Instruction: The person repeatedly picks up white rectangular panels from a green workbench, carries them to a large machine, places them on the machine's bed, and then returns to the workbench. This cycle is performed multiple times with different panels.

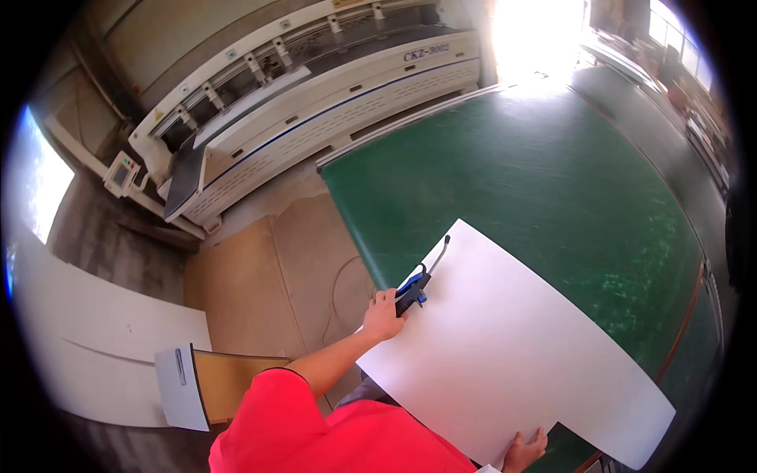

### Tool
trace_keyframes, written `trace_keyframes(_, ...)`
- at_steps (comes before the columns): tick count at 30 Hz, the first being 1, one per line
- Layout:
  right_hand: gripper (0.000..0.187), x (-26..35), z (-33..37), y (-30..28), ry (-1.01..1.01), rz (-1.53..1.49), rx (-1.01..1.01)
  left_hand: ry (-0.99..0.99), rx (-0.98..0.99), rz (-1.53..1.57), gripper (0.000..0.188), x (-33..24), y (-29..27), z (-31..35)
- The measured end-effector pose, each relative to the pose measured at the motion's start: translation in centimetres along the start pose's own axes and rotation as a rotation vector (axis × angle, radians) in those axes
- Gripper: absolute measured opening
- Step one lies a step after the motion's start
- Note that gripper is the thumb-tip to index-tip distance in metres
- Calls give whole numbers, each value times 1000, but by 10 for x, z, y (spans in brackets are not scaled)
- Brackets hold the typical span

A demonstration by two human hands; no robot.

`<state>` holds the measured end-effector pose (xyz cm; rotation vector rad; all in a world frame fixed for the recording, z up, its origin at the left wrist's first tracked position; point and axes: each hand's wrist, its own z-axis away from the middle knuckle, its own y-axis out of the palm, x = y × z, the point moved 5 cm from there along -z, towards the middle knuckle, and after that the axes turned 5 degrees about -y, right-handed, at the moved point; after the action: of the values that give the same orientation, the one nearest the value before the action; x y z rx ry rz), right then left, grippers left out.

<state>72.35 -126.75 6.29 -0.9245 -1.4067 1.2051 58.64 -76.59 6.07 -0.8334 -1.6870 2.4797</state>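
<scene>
Our red shirt [339,433] fills the lower edge, with a short sleeve over the left arm. Our left hand [382,317] reaches forward, fingers wrapped around the grip of a blue and black air gun [412,292]. Its grey nozzle [439,256] angles away from us over the left part of a white board [505,347], the dark tip near the board's far corner; we cannot tell whether that tip touches. The board lies across the near part of a green belt [497,173], with 1 corner running past the belt's left edge toward our body. Our right hand [524,455] is at the board's near edge, fingers slightly apart; whether they grip or merely rest there, we cannot tell. Just beside them, green shows at a step in the board's outline. To our left stands a box [180,386] with a pale front, a slot-like handle and a tan side; what it holds, we cannot tell. Near it leans a white panel [87,323], and brown sheets [236,268] cover the floor, a thin cord [335,285] curving over them. Beyond, a long cream machine [339,102] with a blue stripe bears a white strip [252,102] on its dark bed. At its left end we see a control unit [121,175] with a small screen.
</scene>
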Motion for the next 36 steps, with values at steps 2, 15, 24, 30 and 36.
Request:
trace_keyframes(2, 53, 16, 22, 19, -144, 118, -40, -121, 53, 88, 65, 53, 1, 1)
trace_keyframes(15, 61, 214, 39, 91, 652, -1532, 624, -279, 1, 437, 54, 320, -223, -81)
trace_keyframes(24, 61, 338, -23, 138, 756, -1882, 208, -262, -105, 725, 47, 391, -281, -113)
trace_keyframes(30, 58, 489, -21, 109, 788, -1919, 50, -168, -213, 788, 41, 434, -353, -175)
trace_keyframes(36, 62, 688, -48, 37, 351, -2087, -37, -64, -532, 1304, 26, 513, -424, -228)
